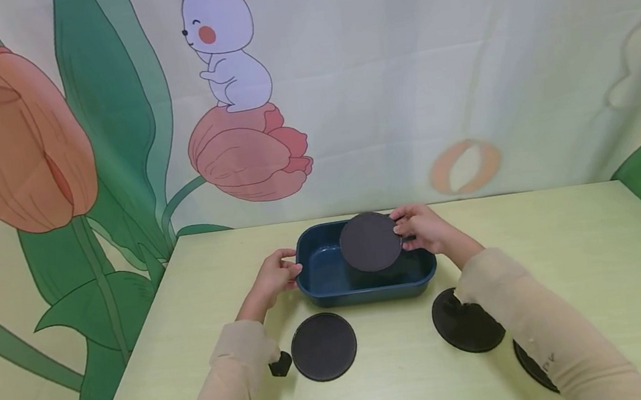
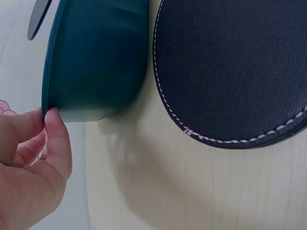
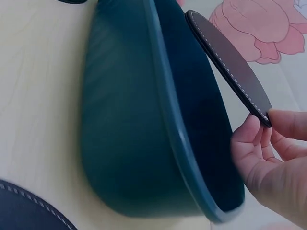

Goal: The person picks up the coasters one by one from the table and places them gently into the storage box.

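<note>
A dark teal rectangular basin (image 1: 369, 295) stands near the back edge of the table. At its left end, my left hand (image 1: 274, 275) pinches the rim between thumb and fingers, as the left wrist view also shows on the basin wall (image 2: 100, 62). My right hand (image 1: 426, 230) holds a round black coaster (image 1: 370, 242) by its edge, tilted over the right half of the basin. White stitching runs round this coaster (image 3: 232, 67) in the right wrist view. Another round coaster (image 1: 324, 347) lies flat in front of the basin, close to the left forearm.
Two more round black coasters lie at the right, one (image 1: 465, 328) partly under the right sleeve and another (image 1: 533, 366) mostly hidden by it. A small black object (image 1: 281, 365) shows beside the left sleeve. A printed curtain (image 1: 366, 86) hangs behind the table (image 1: 570, 248).
</note>
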Demonstrator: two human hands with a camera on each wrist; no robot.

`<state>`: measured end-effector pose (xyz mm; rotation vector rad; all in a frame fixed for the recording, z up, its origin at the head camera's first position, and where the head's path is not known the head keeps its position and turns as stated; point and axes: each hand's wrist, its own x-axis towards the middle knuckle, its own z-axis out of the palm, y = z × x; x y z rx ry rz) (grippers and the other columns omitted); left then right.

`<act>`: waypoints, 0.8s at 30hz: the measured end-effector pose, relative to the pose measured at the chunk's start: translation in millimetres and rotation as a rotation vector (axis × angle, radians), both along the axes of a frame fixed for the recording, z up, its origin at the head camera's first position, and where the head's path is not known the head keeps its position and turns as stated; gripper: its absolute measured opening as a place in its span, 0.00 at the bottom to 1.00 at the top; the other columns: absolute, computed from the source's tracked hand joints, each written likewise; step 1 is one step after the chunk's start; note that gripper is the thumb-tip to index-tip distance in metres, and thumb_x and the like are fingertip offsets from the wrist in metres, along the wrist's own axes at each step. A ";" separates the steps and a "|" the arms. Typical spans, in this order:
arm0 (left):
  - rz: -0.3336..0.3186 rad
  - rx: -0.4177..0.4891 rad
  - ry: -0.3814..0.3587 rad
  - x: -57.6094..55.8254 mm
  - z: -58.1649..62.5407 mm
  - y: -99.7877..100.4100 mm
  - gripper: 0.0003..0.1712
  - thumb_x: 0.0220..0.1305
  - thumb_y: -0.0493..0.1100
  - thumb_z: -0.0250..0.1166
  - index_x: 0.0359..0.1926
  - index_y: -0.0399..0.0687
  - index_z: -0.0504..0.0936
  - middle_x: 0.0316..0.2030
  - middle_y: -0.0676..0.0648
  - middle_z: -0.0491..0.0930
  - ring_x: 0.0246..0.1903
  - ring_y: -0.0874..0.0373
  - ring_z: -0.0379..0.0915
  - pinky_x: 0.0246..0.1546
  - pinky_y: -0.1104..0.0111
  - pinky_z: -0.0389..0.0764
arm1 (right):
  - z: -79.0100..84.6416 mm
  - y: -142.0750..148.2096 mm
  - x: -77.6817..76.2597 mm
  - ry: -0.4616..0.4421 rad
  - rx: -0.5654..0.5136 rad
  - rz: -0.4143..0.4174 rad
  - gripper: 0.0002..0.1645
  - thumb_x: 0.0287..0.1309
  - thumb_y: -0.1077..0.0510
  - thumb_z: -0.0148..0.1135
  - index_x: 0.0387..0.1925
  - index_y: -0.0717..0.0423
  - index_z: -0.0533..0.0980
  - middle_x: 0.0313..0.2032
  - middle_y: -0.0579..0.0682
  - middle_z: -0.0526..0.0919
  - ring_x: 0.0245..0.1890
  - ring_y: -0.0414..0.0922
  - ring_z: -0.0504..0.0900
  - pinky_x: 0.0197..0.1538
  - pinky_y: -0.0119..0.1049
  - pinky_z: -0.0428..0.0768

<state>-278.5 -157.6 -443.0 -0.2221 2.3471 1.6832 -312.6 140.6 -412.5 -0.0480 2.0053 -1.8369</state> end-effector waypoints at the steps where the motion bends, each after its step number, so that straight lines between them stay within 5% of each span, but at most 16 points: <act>1: 0.000 0.001 0.001 0.2 0.2 0.1 0.21 0.60 0.34 0.54 0.56 0.40 0.65 0.33 0.44 0.69 0.23 0.60 0.68 0.27 0.70 0.76 | -1.4 -2.4 -0.1 -0.002 0.001 -0.008 0.15 0.57 0.69 0.47 0.47 0.63 0.62 0.27 0.45 0.68 0.21 0.40 0.69 0.25 0.32 0.74; 24: 0.008 0.015 0.000 -0.5 -2.0 -0.4 0.22 0.60 0.34 0.55 0.56 0.41 0.66 0.32 0.45 0.69 0.23 0.60 0.67 0.24 0.73 0.75 | -38.7 -44.0 -0.9 -0.122 -0.029 -0.162 0.19 0.55 0.69 0.49 0.50 0.64 0.64 0.24 0.47 0.69 0.20 0.39 0.70 0.22 0.30 0.74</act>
